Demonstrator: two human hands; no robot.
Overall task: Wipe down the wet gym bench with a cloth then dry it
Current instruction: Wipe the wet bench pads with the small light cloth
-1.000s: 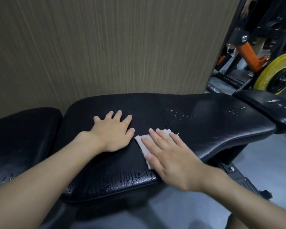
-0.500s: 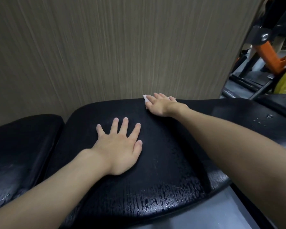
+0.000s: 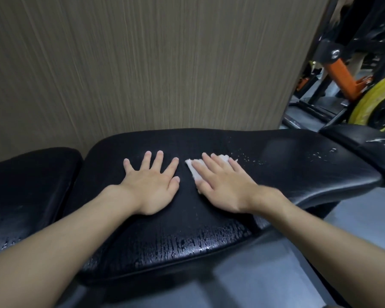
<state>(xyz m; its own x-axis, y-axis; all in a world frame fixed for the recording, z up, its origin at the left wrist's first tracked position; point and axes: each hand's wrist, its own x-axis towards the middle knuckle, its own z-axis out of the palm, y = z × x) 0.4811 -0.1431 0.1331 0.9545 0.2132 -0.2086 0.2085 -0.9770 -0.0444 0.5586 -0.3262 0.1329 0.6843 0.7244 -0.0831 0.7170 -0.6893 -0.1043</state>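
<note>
Cloth pinned under flat right hand.
Left hand flat, empty; drops lie rightward along the table.

Both bare forearms reach in from the near side and draw closer together toward the hands. The left hand lies palm down on the bench, fingers straight and spread wide. The right hand, just to its right, is also palm down, its straight fingers pressing a white cloth flat.
</note>
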